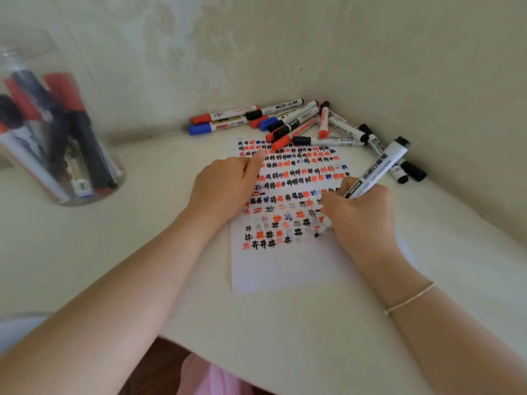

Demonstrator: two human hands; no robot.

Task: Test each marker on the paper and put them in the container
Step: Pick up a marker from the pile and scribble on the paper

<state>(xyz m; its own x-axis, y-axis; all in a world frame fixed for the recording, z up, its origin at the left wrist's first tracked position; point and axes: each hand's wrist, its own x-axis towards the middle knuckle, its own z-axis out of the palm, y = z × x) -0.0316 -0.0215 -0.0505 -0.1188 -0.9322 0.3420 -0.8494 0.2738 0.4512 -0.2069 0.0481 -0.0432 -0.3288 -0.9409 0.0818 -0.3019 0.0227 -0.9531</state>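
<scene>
I have the right hand point(360, 215) wrapped round a black whiteboard marker point(373, 173), its tip down on the paper point(285, 269) near the lower right of the rows of hash marks, its barrel slanting up and away to the right with the cap posted on the far end. My left hand point(225, 185) lies flat on the sheet's left edge, forefinger stretched out, pinning it to the worktop point(171, 252); it grips nothing. What the coming move turns on, as I judge it: the clear container point(57, 129), already holding tested markers, stands well off to the far left, past the left hand, so the marker must cross the whole sheet to reach it, and the left hand is the nearer one for the drop. The untested pile point(299, 124) lies in the far corner against the wall, closer to the right hand, long axes mostly fanned across the corner. Lettering I can read: "WHITEBOA…" on one barrel point(376, 145) near the held marker and "MARKER" on another point(330, 141) lying along the paper's top edge; the rest is too blurred.
</scene>
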